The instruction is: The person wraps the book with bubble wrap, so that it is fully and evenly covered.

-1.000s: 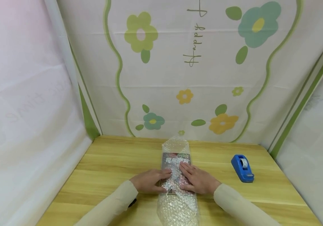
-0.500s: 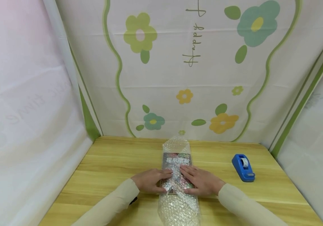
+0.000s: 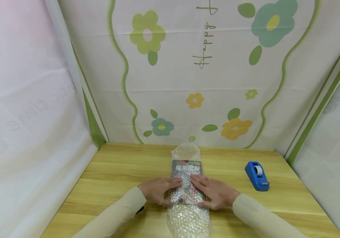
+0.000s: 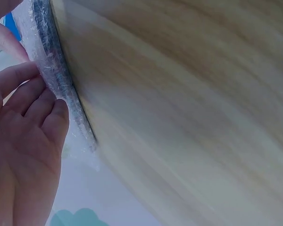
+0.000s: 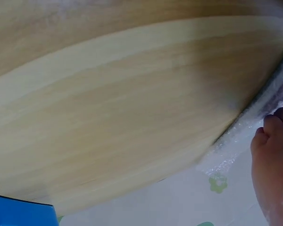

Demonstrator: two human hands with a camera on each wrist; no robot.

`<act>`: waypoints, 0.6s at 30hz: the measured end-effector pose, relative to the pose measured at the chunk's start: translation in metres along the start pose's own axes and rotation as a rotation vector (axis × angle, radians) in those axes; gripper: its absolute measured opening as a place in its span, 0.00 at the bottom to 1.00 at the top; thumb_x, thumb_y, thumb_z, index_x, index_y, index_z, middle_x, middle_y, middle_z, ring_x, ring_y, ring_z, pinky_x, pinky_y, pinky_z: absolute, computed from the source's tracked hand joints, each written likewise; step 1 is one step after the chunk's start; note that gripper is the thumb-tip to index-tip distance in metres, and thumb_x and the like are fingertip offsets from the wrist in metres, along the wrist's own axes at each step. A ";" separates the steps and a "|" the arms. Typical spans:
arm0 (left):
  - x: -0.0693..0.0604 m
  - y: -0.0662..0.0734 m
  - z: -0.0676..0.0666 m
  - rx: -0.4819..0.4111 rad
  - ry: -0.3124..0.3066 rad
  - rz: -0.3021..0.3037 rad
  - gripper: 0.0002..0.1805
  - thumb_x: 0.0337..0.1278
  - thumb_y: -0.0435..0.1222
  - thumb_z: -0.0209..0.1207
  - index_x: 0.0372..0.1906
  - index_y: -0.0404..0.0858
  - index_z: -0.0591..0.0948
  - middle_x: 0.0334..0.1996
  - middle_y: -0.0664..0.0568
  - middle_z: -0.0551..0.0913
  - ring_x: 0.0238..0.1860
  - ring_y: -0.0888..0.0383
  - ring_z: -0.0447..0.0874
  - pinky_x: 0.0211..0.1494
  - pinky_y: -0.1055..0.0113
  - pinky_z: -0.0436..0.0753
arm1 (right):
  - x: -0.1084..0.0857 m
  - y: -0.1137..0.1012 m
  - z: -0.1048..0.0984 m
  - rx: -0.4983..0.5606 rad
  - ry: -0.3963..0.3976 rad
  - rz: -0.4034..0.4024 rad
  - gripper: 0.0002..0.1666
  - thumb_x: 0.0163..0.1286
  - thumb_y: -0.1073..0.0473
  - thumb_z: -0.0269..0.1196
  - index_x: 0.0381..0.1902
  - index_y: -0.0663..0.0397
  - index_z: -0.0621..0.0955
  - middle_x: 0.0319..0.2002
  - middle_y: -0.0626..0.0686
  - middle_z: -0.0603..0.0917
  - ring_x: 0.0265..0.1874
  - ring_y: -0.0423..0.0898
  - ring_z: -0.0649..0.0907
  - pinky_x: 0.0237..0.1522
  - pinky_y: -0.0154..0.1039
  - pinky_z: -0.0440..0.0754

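A dark printed book or flat box (image 3: 187, 167), with white characters on its front, lies on the wooden table under clear bubble wrap (image 3: 189, 220). The wrap extends past its far and near ends. My left hand (image 3: 157, 191) rests on the left side, fingers over the top and thumb by the near left corner. On the right side, the fingers of my right hand (image 3: 218, 194) lie on the wrap, its thumb near the lower right corner. In the left wrist view the wrapped edge (image 4: 66, 80) meets relaxed fingers. The right wrist view shows my right hand (image 5: 276, 165) against the wrap.
A blue tape dispenser (image 3: 257, 177) with a roll in it stands to the right on the wooden table (image 3: 122, 165). Floral cloth walls (image 3: 170, 76) enclose the back and both sides.
Both thumbs have shifted outward from the top toward the near corners. My right hand has slid slightly nearer and right. The wrapped item stays in nearly the same place.
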State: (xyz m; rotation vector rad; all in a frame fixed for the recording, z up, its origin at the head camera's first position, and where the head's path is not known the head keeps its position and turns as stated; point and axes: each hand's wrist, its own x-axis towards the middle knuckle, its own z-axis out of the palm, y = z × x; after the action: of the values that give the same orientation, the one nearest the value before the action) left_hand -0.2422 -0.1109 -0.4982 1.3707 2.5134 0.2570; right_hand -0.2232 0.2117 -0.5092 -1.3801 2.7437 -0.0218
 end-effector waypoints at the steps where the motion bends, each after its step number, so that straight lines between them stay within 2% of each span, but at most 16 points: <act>1: 0.000 0.000 0.000 0.000 0.002 -0.004 0.50 0.65 0.59 0.66 0.84 0.43 0.61 0.85 0.52 0.57 0.84 0.52 0.61 0.83 0.60 0.68 | 0.000 0.000 0.001 -0.008 0.011 -0.010 0.54 0.79 0.27 0.48 0.85 0.59 0.56 0.85 0.60 0.57 0.83 0.58 0.64 0.79 0.54 0.70; 7: -0.001 0.000 -0.003 0.003 0.018 -0.006 0.48 0.66 0.58 0.65 0.84 0.42 0.63 0.85 0.53 0.59 0.83 0.52 0.63 0.83 0.59 0.68 | 0.001 0.003 0.006 -0.089 0.059 -0.066 0.52 0.82 0.29 0.47 0.85 0.62 0.56 0.85 0.61 0.58 0.83 0.59 0.64 0.78 0.55 0.71; 13: 0.004 0.001 -0.004 0.041 0.061 -0.004 0.37 0.76 0.56 0.56 0.81 0.43 0.69 0.82 0.52 0.66 0.79 0.51 0.70 0.81 0.59 0.71 | 0.001 0.004 0.008 -0.163 0.037 -0.082 0.52 0.82 0.28 0.42 0.85 0.61 0.56 0.85 0.60 0.57 0.84 0.57 0.62 0.79 0.52 0.70; 18: 0.011 0.002 -0.003 0.110 0.100 0.001 0.36 0.73 0.54 0.62 0.78 0.43 0.72 0.77 0.50 0.73 0.77 0.52 0.73 0.80 0.60 0.72 | -0.001 0.002 0.008 -0.161 0.035 -0.081 0.51 0.82 0.28 0.43 0.85 0.61 0.57 0.85 0.60 0.58 0.83 0.57 0.63 0.79 0.52 0.71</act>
State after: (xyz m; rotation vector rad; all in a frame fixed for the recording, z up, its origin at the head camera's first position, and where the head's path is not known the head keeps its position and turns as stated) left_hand -0.2473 -0.1011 -0.4962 1.4339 2.6437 0.1948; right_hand -0.2238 0.2142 -0.5177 -1.5430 2.7698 0.1763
